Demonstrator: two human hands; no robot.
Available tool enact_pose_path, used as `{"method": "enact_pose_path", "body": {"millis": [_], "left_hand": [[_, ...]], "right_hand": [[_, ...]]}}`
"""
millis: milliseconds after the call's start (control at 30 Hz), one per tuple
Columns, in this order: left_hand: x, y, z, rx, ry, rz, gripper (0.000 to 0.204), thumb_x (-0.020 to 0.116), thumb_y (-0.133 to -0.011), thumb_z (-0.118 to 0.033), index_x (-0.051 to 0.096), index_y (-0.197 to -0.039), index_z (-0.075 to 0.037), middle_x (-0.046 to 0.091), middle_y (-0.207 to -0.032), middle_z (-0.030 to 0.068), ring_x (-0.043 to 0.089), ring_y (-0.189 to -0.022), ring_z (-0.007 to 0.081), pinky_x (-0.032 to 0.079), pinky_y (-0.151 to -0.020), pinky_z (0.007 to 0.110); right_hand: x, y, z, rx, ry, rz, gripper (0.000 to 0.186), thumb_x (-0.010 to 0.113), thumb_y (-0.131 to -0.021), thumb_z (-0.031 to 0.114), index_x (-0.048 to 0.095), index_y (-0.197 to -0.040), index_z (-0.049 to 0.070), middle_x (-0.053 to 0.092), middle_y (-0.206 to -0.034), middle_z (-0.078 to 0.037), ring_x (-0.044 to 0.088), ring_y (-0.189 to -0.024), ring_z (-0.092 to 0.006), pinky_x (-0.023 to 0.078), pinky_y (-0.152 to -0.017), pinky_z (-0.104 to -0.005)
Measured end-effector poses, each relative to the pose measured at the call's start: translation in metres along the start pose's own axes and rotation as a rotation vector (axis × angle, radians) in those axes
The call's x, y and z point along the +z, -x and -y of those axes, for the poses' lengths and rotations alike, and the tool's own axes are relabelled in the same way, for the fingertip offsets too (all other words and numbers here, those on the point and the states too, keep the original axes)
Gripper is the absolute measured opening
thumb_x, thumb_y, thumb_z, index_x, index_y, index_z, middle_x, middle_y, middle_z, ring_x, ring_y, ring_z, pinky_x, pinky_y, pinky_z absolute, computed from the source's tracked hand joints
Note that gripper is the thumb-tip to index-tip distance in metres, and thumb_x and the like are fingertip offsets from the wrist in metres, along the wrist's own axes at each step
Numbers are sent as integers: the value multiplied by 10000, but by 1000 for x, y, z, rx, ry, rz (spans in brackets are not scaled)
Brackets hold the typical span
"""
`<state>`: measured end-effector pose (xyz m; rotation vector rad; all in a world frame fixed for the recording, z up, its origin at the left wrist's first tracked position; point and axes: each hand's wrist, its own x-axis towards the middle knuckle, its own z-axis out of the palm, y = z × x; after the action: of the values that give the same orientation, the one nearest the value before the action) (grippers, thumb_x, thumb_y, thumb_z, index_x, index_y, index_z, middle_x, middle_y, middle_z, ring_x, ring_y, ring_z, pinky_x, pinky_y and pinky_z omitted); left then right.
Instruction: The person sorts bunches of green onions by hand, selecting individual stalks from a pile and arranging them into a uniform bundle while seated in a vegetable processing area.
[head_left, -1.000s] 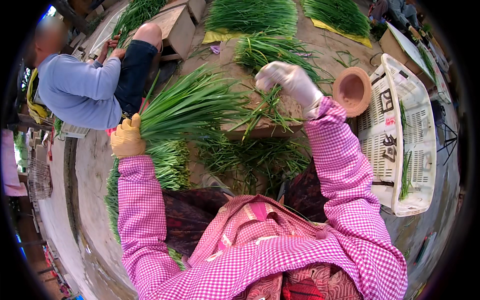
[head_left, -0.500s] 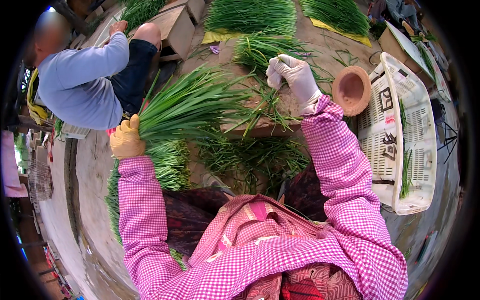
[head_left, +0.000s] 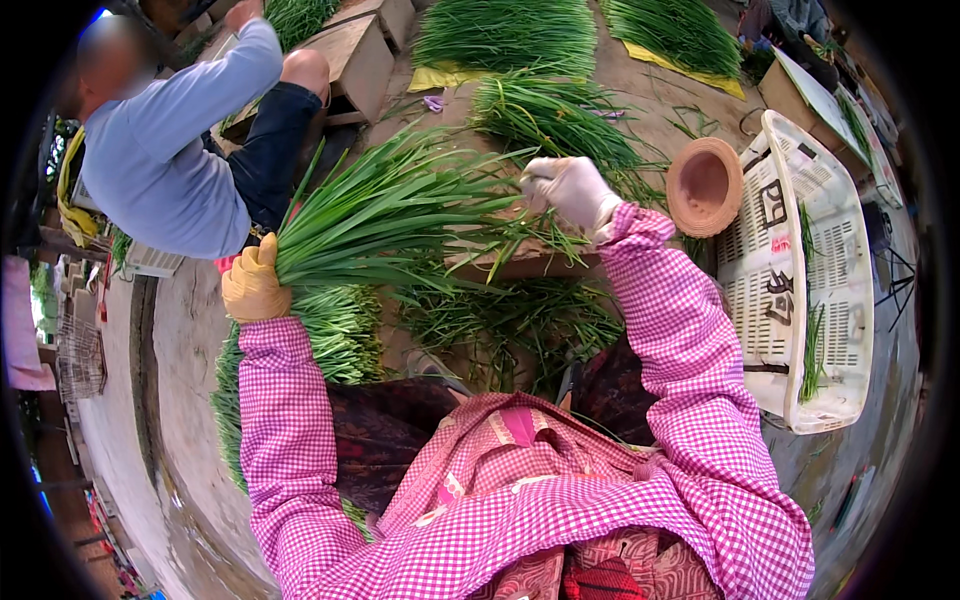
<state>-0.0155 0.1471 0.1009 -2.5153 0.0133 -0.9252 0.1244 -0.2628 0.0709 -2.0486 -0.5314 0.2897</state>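
Observation:
My left hand (head_left: 257, 280), in a yellow glove, is wrapped round the base of a bunch of green chives (head_left: 385, 215), whose leaves fan out to the right. At the leaf tips, my right hand (head_left: 572, 188) in a white glove has its fingers pinched together; what is between them is too small to make out. Loose chive trimmings (head_left: 530, 238) lie under the tips on a low wooden block (head_left: 525, 266). Just beyond my right hand rests another pile of chives (head_left: 550, 115). Stacked chives (head_left: 335, 325) lie below my left hand.
Fallen leaves (head_left: 510, 320) cover the ground between my feet. On the right are a round tan container (head_left: 704, 187) and a white plastic crate (head_left: 790, 280). Chive heaps (head_left: 505, 38) lie on yellow sheets at the back. A co-worker in a blue-grey top (head_left: 165, 175) sits close on the left.
My right hand has come down and slightly left, from above the far pile to the tips of the held bunch. My left hand stays nearly still. The co-worker's arm has risen.

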Motion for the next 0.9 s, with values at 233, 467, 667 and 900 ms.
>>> {"method": "enact_pose_path", "body": {"millis": [233, 467, 667, 900], "left_hand": [[-3, -1, 0, 18, -79, 110, 434, 648, -660, -113, 582, -1074, -228, 512, -770, -22, 553, -726, 187, 420, -626, 347], [-16, -15, -28, 245, -139, -42, 237, 589, -722, -114, 523, -937, -188, 446, -699, -36, 513, -635, 148, 397, -546, 327], [-35, -25, -76, 476, 27, -124, 173, 578, -742, -147, 519, -905, -145, 454, -641, -30, 509, -578, 145, 380, -510, 315], [-58, -41, -103, 508, 215, -120, 188, 594, -734, -167, 530, -911, -162, 511, -674, -37, 554, -634, 153, 437, -666, 344]], "right_hand": [[-49, 2, 2, -15, -446, -357, 180, 564, -908, 154, 669, -920, 8, 632, -711, -31, 569, -593, -93, 457, -604, -223], [4, -3, 39, -291, -120, -313, 646, 677, -799, 408, 464, -1322, 93, 638, -1118, -115, 630, -935, -180, 496, -863, -276], [66, 7, 78, -739, 355, -101, 872, 745, -655, 462, 419, -1304, -21, 492, -1280, -245, 468, -1208, -334, 344, -1039, -383], [114, 37, 72, -192, -176, 349, 872, 742, -743, 380, 287, -1393, 18, 526, -1238, -212, 555, -1088, -285, 424, -940, -364]]}}
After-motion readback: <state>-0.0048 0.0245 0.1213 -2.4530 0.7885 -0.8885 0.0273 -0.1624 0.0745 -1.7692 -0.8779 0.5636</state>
